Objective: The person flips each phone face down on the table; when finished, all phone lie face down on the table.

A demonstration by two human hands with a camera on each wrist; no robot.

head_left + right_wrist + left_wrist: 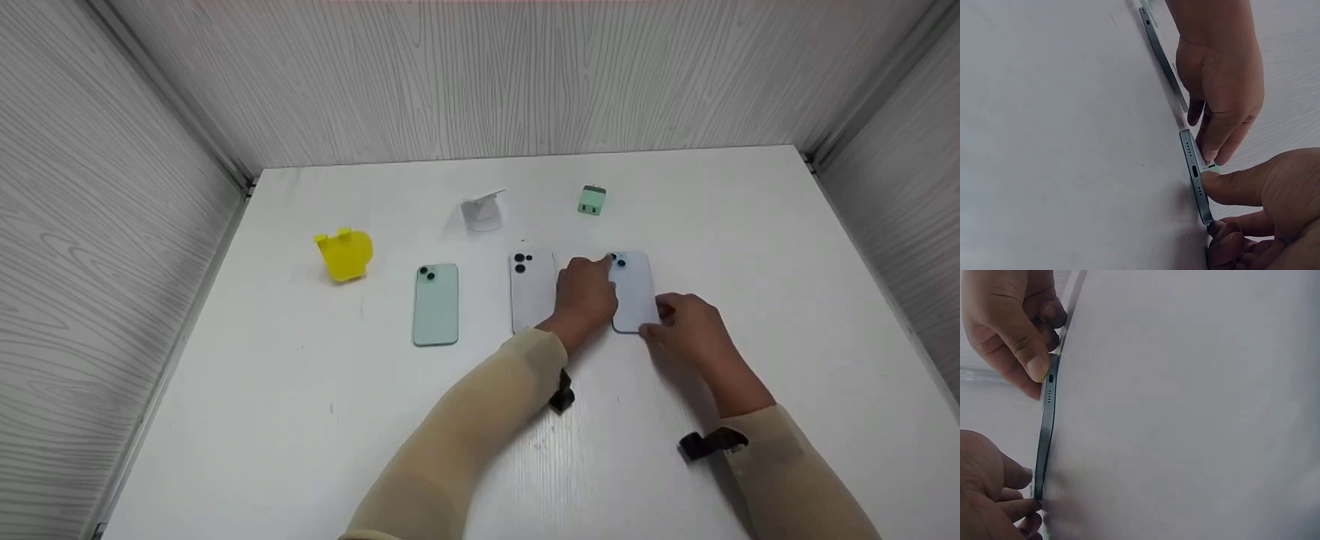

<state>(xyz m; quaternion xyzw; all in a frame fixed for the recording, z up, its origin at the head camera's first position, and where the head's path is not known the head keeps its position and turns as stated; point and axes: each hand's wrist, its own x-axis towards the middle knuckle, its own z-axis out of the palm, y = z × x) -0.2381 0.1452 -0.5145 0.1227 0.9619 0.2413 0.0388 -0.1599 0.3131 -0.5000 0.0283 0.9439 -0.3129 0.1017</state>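
Observation:
A light blue phone (634, 292) lies back up on the white table, its two-lens camera at the top left corner. My left hand (586, 296) holds its left side, index finger by the camera corner and the other fingers curled. At the lower right corner, my right hand (686, 330) grips the same phone with thumb and fingers; in the right wrist view the right thumb (1230, 185) presses beside the charging port. Just left of my left hand is a white phone (531, 292), partly covered by that hand. A mint green phone (436, 306) lies further left.
A yellow phone stand (347, 256) is at the far left. A white stand (482, 211) with a tilted top is behind the phones, and a green charger plug (592, 200) lies to its right. Grey wood-grain panels (480, 82) border the table at the back and sides.

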